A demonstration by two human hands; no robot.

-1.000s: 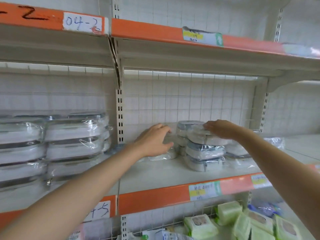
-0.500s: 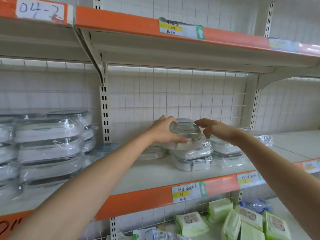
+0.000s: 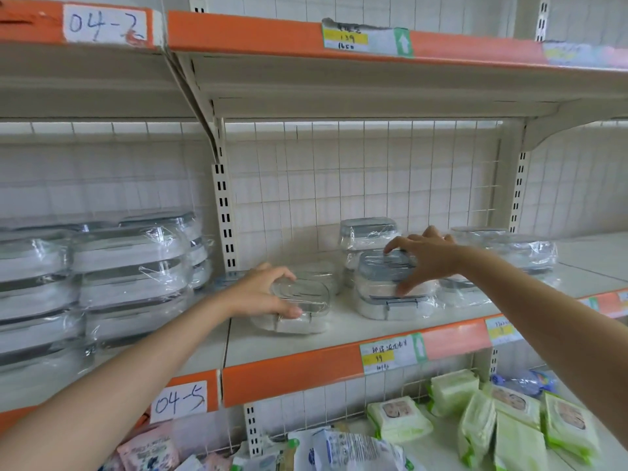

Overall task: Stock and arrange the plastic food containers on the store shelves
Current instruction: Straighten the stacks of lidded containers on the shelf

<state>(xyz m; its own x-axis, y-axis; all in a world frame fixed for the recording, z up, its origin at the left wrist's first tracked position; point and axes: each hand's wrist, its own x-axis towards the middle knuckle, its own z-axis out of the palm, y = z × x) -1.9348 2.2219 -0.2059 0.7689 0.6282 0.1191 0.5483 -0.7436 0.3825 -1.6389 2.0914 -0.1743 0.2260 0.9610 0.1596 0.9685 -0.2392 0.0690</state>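
My left hand (image 3: 263,294) grips a clear wrapped food container (image 3: 299,311) that sits on the middle shelf (image 3: 339,338), left of the stack. My right hand (image 3: 424,256) curls over the top container of a short front stack (image 3: 390,283), thumb at its front edge and fingers across the lid. Behind that stack another stack of grey-lidded containers (image 3: 367,232) rises higher. More wrapped containers (image 3: 523,249) lie to the right, partly hidden by my right arm.
Tall stacks of larger wrapped containers (image 3: 112,280) fill the shelf's left bay. An upright post (image 3: 224,215) divides the bays. Green wipe packs (image 3: 509,419) and other packets lie on the lower shelf. The upper shelf (image 3: 306,39) hangs overhead.
My left hand has carried a container from the top of the stack down and left onto the shelf. My right hand has shifted onto the stack's remaining top container.
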